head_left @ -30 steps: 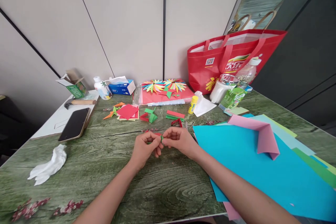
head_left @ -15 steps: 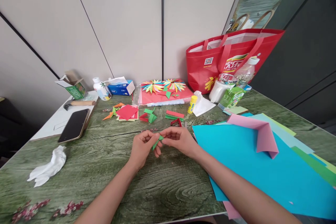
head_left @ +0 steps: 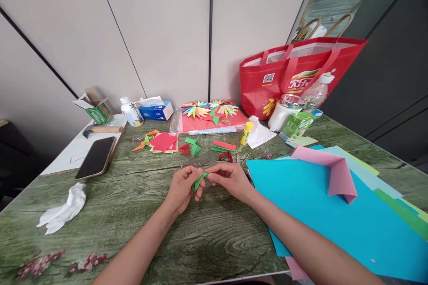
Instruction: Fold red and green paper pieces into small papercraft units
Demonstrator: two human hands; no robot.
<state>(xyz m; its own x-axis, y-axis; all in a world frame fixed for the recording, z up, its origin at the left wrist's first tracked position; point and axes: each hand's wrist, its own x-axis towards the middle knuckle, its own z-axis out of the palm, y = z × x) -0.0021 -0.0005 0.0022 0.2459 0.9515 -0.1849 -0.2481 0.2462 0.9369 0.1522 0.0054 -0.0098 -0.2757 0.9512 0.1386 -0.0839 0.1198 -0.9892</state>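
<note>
A small folded green paper piece (head_left: 198, 181) is held above the table in front of me. My left hand (head_left: 182, 187) grips it between thumb and fingers, and my right hand (head_left: 231, 181) pinches its right corner. Behind my hands lie red paper strips (head_left: 226, 156) bent into an angle, a red and a green strip (head_left: 224, 144) side by side, and folded green and red pieces (head_left: 190, 146). To their left is a stack of red, pink and yellow paper squares (head_left: 163, 141). A yellow glue stick (head_left: 246, 133) stands upright beyond my right hand.
Large blue paper sheets (head_left: 307, 218) cover the right side, with a folded pink sheet (head_left: 341, 173) on top. At the left lie a phone (head_left: 96, 157), a hammer (head_left: 103, 129) and a crumpled tissue (head_left: 65, 209). A red bag (head_left: 256, 84) and paper stars (head_left: 223, 107) are at the back.
The green paper has turned slightly between my fingers and shows more of its face. Both hands stay close together; the whole view has shifted a little.
</note>
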